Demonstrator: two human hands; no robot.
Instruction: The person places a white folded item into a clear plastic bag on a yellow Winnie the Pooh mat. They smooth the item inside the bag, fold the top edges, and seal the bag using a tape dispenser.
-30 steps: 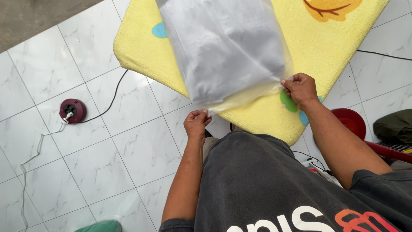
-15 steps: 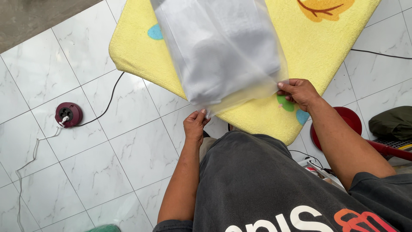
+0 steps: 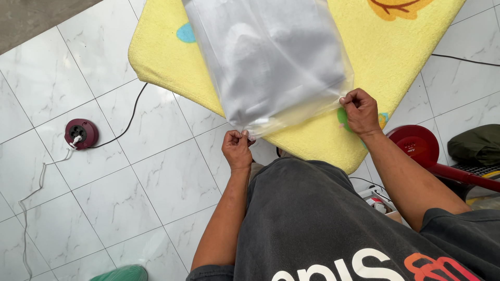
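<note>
Over the yellow padded board point(image 3: 312, 140), a clear plastic bag point(image 3: 271, 62) with grey cloth inside lies flat; left hand point(image 3: 237, 150) and right hand point(image 3: 360, 110) fingers pinch its near corners, apparently keeping the edge taut.

A clear, glossy plastic bag point(image 3: 271, 62) with pale grey folded cloth inside lies flat on the yellow padded counter point(image 3: 359, 52), its near open edge stretched taut and pinched at both corners.
</note>
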